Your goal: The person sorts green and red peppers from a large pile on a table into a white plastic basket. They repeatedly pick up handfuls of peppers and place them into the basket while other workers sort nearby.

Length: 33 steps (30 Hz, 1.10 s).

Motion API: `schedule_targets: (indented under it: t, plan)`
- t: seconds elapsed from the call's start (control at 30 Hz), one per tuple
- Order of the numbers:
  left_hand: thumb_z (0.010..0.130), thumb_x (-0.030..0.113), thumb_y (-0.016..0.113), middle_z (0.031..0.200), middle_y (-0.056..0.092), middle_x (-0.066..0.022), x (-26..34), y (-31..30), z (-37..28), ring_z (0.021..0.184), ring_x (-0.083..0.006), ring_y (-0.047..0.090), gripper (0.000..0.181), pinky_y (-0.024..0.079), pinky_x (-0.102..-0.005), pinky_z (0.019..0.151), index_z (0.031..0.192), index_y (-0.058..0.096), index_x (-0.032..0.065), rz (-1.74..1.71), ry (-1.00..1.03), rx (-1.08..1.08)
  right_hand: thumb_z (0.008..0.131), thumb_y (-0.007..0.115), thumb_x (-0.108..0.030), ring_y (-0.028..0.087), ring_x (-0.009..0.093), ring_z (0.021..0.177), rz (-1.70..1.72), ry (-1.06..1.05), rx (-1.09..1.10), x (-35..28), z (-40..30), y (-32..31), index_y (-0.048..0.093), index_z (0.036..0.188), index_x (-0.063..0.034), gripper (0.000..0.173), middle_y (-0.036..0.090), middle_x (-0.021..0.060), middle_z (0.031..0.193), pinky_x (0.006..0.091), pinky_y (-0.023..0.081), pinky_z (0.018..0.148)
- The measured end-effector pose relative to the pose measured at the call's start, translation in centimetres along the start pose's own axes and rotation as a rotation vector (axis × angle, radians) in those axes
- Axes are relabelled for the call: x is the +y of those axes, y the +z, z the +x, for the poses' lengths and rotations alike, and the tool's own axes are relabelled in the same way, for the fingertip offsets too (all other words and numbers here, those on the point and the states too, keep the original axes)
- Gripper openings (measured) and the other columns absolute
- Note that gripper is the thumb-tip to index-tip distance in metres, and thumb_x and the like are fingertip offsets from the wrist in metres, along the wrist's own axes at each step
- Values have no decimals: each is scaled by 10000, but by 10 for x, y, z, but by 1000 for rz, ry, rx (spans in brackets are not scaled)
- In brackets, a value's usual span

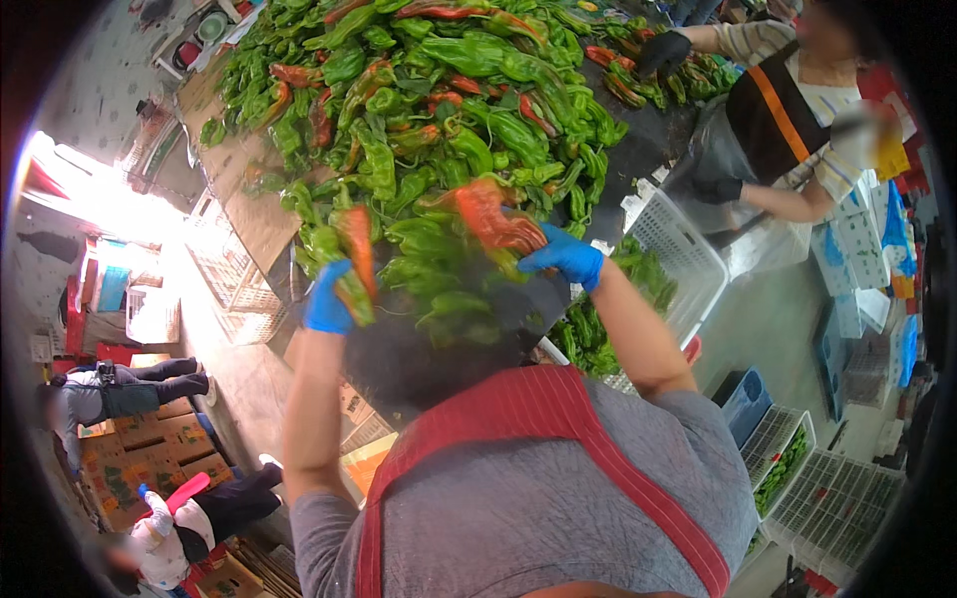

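Note:
A heap of long green and red peppers (463,97) covers the far part of a dark work table (389,359). My left hand (327,297), in a blue glove, is closed around a few peppers, a red one (357,243) and green ones among them. In my blue-gloved right hand (564,258) is a bunch of reddish peppers (493,217), with a green one below. Between my hands lies a smaller group of green peppers (430,261), blurred at its near side. A white plastic crate (684,254) holding green peppers (583,329) stands beside my right forearm.
Across the table at right, a co-worker's dark-gloved hand (664,52) reaches over more peppers. Brown cardboard (239,187) lies along the table's left side, above white crates (232,276). Two people stand near cardboard boxes (142,448) at lower left. Crates (830,501) stand behind me at right.

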<state>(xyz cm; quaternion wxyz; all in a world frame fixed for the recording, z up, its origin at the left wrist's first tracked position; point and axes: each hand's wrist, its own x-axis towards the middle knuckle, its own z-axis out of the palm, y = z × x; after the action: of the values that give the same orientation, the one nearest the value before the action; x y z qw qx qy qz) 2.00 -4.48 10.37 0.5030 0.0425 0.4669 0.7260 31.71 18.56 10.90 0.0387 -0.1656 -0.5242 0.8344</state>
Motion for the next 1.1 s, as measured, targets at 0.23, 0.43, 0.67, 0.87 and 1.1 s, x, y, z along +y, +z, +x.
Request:
schedule_targets:
  t: [0.23, 0.43, 0.67, 0.87, 1.1]
  plan:
    - [842, 151, 626, 1039, 609, -141, -149, 96, -12, 943, -280, 621, 440, 528, -407, 806, 1239, 465, 50, 76, -277, -273, 723, 580, 15, 286, 158, 1345, 484, -86, 216, 68, -84, -2, 237, 1450, -125, 816, 329, 18, 1442, 291, 244, 1084]
    - [860, 166, 624, 1061, 563, -62, -226, 192, -40, 917, -154, 564, 461, 483, -292, 785, 1261, 423, 57, 405, -294, -451, 784, 567, -12, 399, 184, 1278, 703, -321, 483, 102, -179, -3, 274, 1427, -129, 716, 388, 54, 1400, 318, 328, 1047]
    - [855, 223, 645, 1181, 511, -89, -338, 260, -80, 1081, -188, 518, 584, 450, -319, 903, 1323, 346, 41, 640, -631, -973, 840, 529, -108, 522, 282, 1164, 943, -480, 739, 196, -332, -1, 429, 1307, 4, 490, 512, 167, 1286, 423, 374, 1040]
    - [865, 331, 631, 1325, 434, -202, -433, 343, -140, 1205, -263, 445, 797, 365, -355, 1012, 1394, 170, -47, 735, -565, -1399, 842, 579, -167, 509, 281, 1181, 931, -608, 1111, 218, -459, 7, 355, 1373, -60, 586, 525, 128, 1286, 461, 384, 1012]
    - [875, 253, 614, 1303, 479, -149, -466, 342, -119, 1173, -222, 477, 733, 418, -331, 958, 1434, 202, 16, 984, -604, -1267, 858, 609, -378, 511, 226, 1159, 557, -101, 1611, 285, -507, -88, 458, 1300, -57, 567, 515, 108, 1286, 402, 395, 980]
